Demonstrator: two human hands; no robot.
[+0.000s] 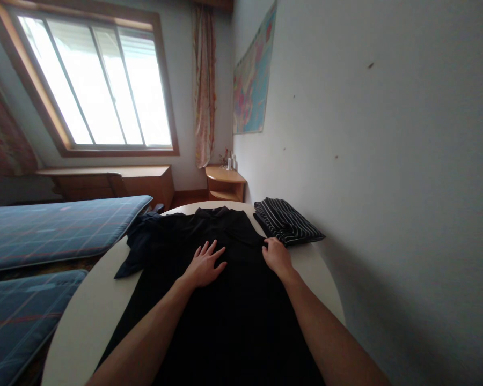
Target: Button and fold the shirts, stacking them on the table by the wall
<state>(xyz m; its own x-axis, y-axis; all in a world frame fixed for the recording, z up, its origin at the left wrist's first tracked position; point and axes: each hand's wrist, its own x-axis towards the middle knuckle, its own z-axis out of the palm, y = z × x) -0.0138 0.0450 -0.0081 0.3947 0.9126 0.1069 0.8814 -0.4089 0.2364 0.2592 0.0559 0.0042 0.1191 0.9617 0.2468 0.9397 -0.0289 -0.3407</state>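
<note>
A black garment (233,311), which looks like a shirt or dress, lies spread over the round white table with its collar toward the far side. My left hand (205,264) rests flat on its upper part, fingers spread. At the garment's right edge, near the sleeve, my right hand (276,254) has its fingers curled and pinched on the cloth. Dark navy cloth (139,246) lies bunched at the left side of the garment. Just beyond my right hand sits a folded black-and-white striped garment (287,220).
The white table (86,316) stands close to a bare wall (406,214) on the right. Two blue plaid mattresses (60,230) lie to the left. At the back are a wooden desk (145,171), a chair (88,185) and a small corner shelf (225,174) beneath a window.
</note>
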